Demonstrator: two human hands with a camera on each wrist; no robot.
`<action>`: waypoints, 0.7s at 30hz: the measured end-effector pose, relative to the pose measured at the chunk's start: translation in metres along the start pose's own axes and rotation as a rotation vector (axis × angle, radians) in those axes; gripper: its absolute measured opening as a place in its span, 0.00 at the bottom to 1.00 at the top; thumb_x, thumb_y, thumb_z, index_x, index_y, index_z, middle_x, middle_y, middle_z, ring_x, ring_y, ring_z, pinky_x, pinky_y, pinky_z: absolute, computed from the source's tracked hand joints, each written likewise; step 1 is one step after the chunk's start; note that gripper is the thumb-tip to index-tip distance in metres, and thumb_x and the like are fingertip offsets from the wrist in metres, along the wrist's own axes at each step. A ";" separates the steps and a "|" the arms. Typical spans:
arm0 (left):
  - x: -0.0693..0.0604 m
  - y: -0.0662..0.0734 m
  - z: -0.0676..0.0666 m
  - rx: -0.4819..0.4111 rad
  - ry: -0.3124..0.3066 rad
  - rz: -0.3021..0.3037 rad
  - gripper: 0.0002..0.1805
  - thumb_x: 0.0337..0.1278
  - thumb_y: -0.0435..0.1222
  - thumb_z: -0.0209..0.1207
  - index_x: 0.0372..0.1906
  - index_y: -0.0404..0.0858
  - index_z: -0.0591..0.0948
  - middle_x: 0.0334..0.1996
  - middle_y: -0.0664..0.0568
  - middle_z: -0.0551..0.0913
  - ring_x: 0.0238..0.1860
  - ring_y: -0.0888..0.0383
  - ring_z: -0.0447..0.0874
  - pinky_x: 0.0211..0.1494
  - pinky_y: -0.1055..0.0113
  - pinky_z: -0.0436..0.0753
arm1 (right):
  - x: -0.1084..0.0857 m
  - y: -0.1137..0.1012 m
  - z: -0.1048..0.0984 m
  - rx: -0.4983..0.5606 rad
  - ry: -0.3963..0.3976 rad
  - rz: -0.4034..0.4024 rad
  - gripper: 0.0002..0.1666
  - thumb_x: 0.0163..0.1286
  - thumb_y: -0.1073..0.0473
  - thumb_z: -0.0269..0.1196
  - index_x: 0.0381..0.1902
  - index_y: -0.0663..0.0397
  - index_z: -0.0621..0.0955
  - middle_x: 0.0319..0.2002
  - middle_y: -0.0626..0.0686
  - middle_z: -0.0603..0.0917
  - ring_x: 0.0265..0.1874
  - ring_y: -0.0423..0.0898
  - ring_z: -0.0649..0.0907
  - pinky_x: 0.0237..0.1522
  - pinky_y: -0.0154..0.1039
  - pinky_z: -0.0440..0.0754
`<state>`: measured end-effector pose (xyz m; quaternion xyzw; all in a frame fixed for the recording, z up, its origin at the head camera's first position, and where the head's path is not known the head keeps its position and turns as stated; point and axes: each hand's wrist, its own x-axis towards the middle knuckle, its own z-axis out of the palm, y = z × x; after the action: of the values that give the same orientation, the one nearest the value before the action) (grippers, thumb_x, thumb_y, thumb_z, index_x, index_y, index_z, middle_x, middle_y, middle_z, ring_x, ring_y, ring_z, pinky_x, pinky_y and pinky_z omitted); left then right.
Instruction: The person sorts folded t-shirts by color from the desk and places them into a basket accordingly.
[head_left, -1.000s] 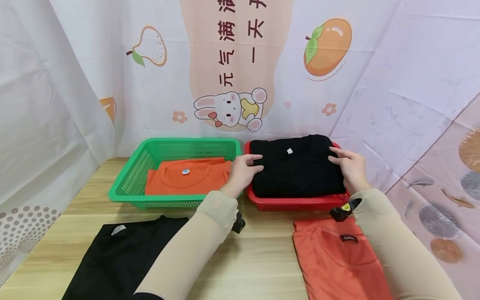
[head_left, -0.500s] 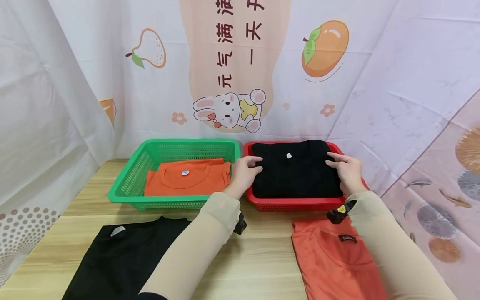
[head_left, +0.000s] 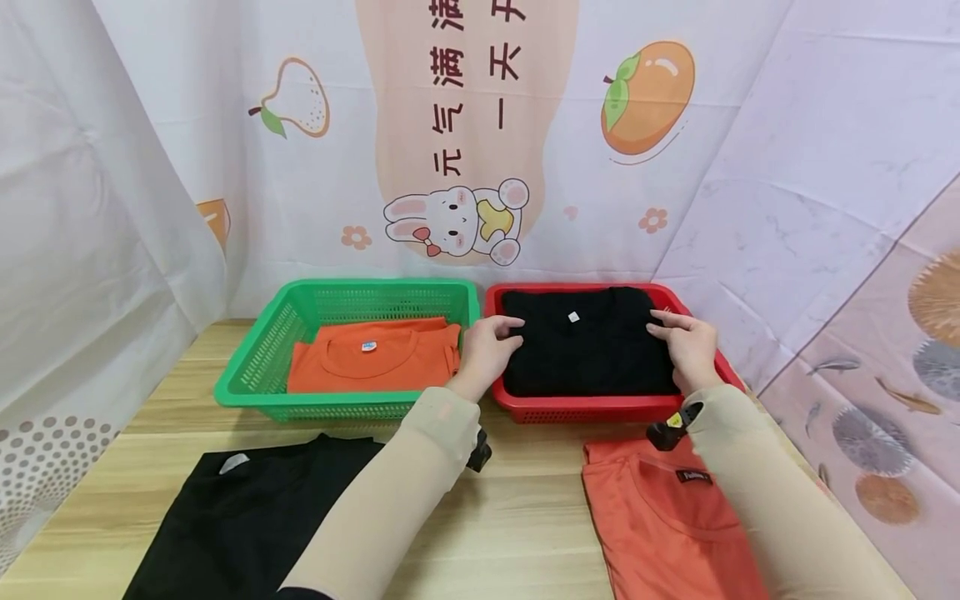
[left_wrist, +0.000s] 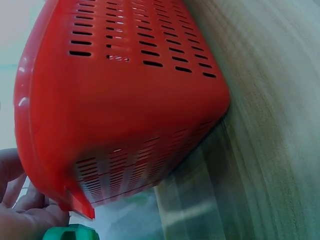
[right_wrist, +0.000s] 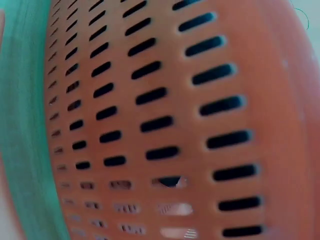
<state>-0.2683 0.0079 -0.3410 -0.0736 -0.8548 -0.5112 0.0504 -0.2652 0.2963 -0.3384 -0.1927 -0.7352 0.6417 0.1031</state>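
Note:
A folded black shirt with a small white tag lies in the red basket at the centre right. At the shirt's left edge is my left hand, thumb and forefinger extended and apart, their tips touching the cloth. My right hand reaches over the basket's right side, its fingertips on the shirt's right edge. In the left wrist view, part of the left hand shows beside the rim of the red basket. The right wrist view is filled by the perforated basket wall; the right hand's fingers are hidden there.
The green basket on the left holds a folded orange shirt. Another black shirt lies at the front left of the wooden table, and an orange-red shirt at the front right. A printed curtain hangs behind.
The black shirt in the red basket has sunk lower, and its right edge has shifted left, uncovering more of the rim. My right hand has moved slightly left; my left hand has barely moved.

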 end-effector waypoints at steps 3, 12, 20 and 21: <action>-0.001 -0.001 0.001 0.007 0.011 0.009 0.14 0.63 0.32 0.63 0.53 0.43 0.86 0.48 0.45 0.85 0.50 0.49 0.80 0.55 0.56 0.82 | -0.001 0.002 0.001 0.020 0.003 0.013 0.26 0.69 0.61 0.63 0.65 0.53 0.77 0.61 0.48 0.78 0.66 0.45 0.69 0.37 0.20 0.79; -0.002 -0.007 -0.001 -0.036 0.026 0.046 0.11 0.65 0.33 0.61 0.49 0.39 0.87 0.44 0.48 0.88 0.46 0.52 0.85 0.51 0.61 0.84 | -0.005 0.007 -0.001 0.205 -0.026 -0.064 0.23 0.71 0.75 0.49 0.39 0.48 0.86 0.28 0.35 0.85 0.28 0.31 0.85 0.37 0.22 0.82; -0.011 -0.013 -0.005 -0.216 -0.003 0.055 0.12 0.66 0.34 0.60 0.51 0.38 0.86 0.42 0.44 0.88 0.38 0.50 0.87 0.45 0.66 0.86 | -0.015 0.006 0.009 0.210 -0.053 -0.128 0.22 0.67 0.73 0.61 0.25 0.37 0.86 0.28 0.36 0.86 0.26 0.32 0.85 0.36 0.24 0.84; -0.014 -0.014 -0.007 -0.246 -0.005 0.058 0.12 0.67 0.34 0.60 0.52 0.37 0.85 0.42 0.42 0.87 0.38 0.50 0.87 0.45 0.66 0.86 | -0.017 0.006 0.011 0.232 -0.062 -0.136 0.20 0.67 0.72 0.62 0.27 0.38 0.86 0.29 0.37 0.86 0.26 0.33 0.85 0.36 0.25 0.84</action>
<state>-0.2570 -0.0055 -0.3522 -0.1053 -0.7833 -0.6103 0.0534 -0.2529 0.2802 -0.3445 -0.1093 -0.6701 0.7198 0.1449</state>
